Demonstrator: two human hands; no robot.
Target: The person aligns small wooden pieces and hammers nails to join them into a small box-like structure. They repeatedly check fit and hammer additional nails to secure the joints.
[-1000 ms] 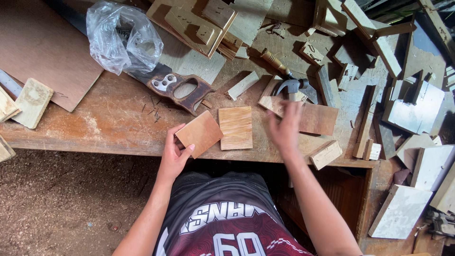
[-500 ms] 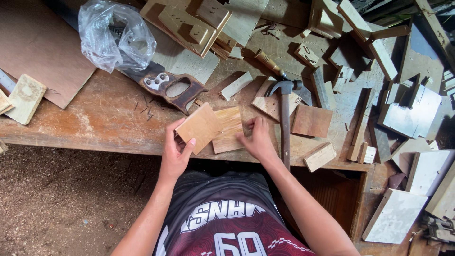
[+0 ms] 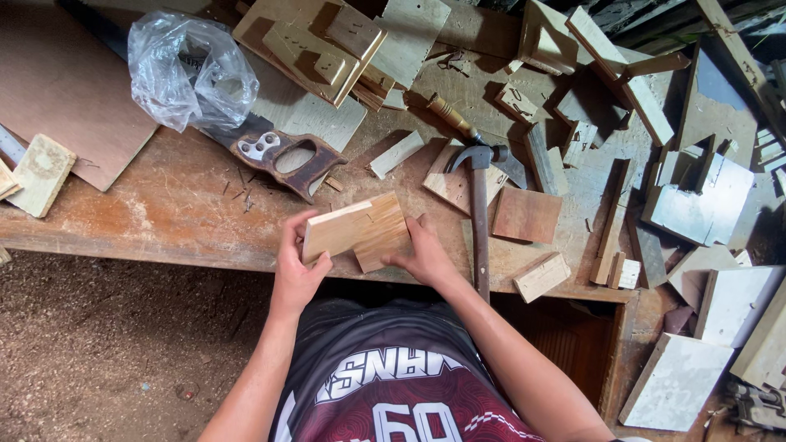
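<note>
Left hand (image 3: 295,266) grips left board (image 3: 340,233), right hand (image 3: 424,255) grips right board (image 3: 383,237); boards touch, held between hands above bench (image 3: 164,221) edge. Hammer (image 3: 479,221) just right.

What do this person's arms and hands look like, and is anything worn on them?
Both arms are bare up to the shoulders: no sleeves, gloves, watch or rings show on the left hand or right hand. The person wears a sleeveless black and dark red jersey with white lettering and a wavy pattern.
</note>
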